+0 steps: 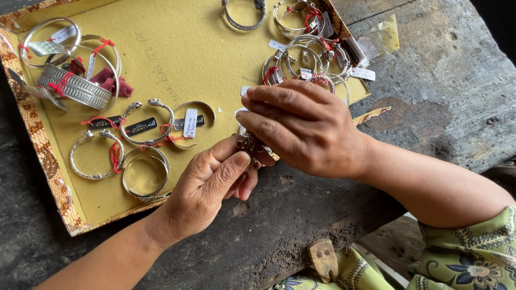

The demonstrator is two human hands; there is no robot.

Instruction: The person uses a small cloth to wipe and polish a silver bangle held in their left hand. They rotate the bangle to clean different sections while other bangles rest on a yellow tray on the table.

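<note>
Head view, looking down on a worn grey desk (441,91) with a yellow-lined tray (172,48) at upper left.

Left hand (212,185) — fingers curled, thumb pressed forward, pinching a small dark metal piece (251,145) just off the tray's near edge. Right hand (303,131) — palm down, fingers closed over the same piece from above, covering most of it. Both hands shut on it; neither loose nor spread.

Step in hand, as judged: close work on the piece itself — fitting, bending or fastening a small part (cannot tell which). Next move calls for a firm hold from the left while the right fingertips do the fine work; little room for slip, tray edge just beside.

On the tray: silver bangles (142,177) at lower left, some with red thread and paper tags; a wide ribbed cuff (75,86) at upper left; a tangled cluster of thinner bangles (306,62) at the right edge, just beyond the right hand's fingers.

Near bottom edge: a small wooden block (322,258) on the desk rim; patterned green sleeve (473,252) at lower right.

Hidden or unclear: shape of the dark piece mostly covered; top bangles cut off by frame; handwriting on tray lining too faint to matter.
</note>
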